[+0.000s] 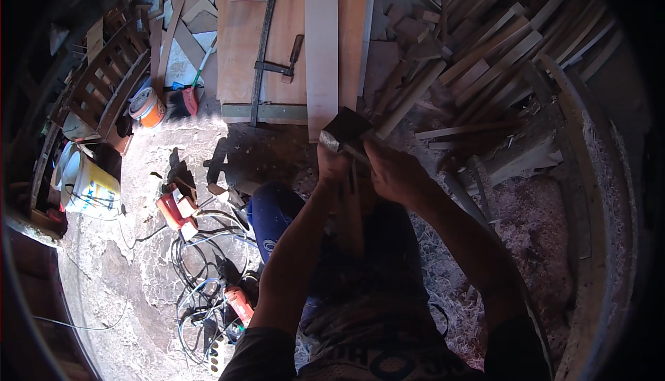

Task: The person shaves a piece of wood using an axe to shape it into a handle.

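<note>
Between my hands is a dark, square-faced block [350, 126] with a lighter grey side, its exact kind unclear. My left hand [334, 165] is closed at the block's lower left side, its fingertips mostly hidden under it. My right hand [396, 173] is closed at the block's right edge, where a narrow strip shows beside the fingers. Just beyond the block, a long pale board [321, 55] lies lengthwise on a wider wooden panel [239, 48]. Below my hands, a narrow upright piece of wood [350, 222] shows between my legs, partly in shadow.
A bar clamp [266, 62] lies on the panel's left part. Stacked timber offcuts [499, 48] fill the far right. To the left are an orange bucket [147, 108], a white bucket [93, 185], a red-headed brush [188, 97], an orange power tool [239, 305] and tangled cables [194, 263].
</note>
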Available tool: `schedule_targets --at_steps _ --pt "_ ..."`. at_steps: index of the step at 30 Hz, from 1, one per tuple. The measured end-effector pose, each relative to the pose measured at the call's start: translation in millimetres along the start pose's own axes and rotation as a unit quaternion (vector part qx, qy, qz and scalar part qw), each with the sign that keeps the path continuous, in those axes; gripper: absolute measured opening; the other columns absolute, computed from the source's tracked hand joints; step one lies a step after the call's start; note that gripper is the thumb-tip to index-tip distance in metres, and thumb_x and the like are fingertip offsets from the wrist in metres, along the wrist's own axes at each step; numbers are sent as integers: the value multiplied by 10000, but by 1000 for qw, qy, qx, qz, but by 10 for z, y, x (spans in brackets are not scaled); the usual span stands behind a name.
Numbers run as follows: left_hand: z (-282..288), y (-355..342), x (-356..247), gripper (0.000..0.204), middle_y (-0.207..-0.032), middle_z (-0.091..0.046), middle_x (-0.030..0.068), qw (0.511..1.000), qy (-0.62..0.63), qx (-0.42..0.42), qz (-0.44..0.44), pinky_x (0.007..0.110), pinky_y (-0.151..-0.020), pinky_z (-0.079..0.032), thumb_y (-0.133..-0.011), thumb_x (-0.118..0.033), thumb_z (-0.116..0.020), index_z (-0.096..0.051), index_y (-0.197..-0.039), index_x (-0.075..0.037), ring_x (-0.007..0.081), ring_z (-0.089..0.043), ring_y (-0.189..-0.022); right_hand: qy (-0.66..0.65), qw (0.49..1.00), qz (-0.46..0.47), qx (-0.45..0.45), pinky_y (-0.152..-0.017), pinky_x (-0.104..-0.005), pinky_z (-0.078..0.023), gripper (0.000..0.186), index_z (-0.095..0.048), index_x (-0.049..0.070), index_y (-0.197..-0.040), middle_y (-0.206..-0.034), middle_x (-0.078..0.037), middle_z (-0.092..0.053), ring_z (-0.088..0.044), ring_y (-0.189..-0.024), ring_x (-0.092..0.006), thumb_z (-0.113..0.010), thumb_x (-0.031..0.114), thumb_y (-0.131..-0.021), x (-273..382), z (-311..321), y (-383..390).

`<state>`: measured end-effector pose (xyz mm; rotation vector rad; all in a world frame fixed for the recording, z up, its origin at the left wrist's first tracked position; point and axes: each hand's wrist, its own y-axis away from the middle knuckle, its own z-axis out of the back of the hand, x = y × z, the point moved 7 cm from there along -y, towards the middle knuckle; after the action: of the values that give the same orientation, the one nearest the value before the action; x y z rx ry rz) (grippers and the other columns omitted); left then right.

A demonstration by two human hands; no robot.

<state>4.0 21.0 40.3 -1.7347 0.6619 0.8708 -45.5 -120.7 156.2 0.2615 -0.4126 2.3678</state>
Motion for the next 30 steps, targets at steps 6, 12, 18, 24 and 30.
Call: schedule_targets --at_steps 6,12,18,24,30 --pt "2 27 -127 330 -1079 -714 67 1000 12 -2 7 312 -885 -515 -797 -57 -678 -677 -1126 -29 152 -654 -997 18 997 -43 67 -772 -539 -521 580 -348 22 -1416 -980 -264 -659 -653 -905 -456 -580 87 -888 -23 -77 15" --pt "-16 45 -161 298 -1084 -696 64 1000 -8 -10 0 321 -883 -508 -836 -71 -671 -669 -1130 -18 161 -643 -1003 11 997 -32 72 -798 -536 -516 646 -342 21 -1437 -1000 -272 -656 -645 -930 -464 -609 107 -855 -89 -90 -7" --pt "77 82 -30 304 -1022 -730 68 998 -25 -12 53 305 -832 -535 -803 -64 -704 -687 -1103 -22 128 -668 -947 -61 998 5 4 -752 -528 -541 473 -443 55 -1300 -972 -275 -648 -651 -885 -465 -629 106 -867 -51 -70 23" --pt "66 23 50 269 -971 -751 77 992 -60 -36 109 296 -788 -547 -762 -103 -767 -702 -1005 -9 90 -676 -911 -180 980 -85 1 -799 -454 -538 601 -401 78 -1436 -1051 -281 -660 -666 -991 -442 -649 114 -890 -257 -203 86" --pt "384 8 215 17 -736 -645 -43 971 73 -95 209 268 -623 -496 -836 -40 -673 -680 -836 -24 54 -591 -690 -244 964 -107 -10 -822 -387 -536 559 -437 69 -1414 -1038 -212 -689 -709 -976 -323 -658 154 -908 -206 22 99"
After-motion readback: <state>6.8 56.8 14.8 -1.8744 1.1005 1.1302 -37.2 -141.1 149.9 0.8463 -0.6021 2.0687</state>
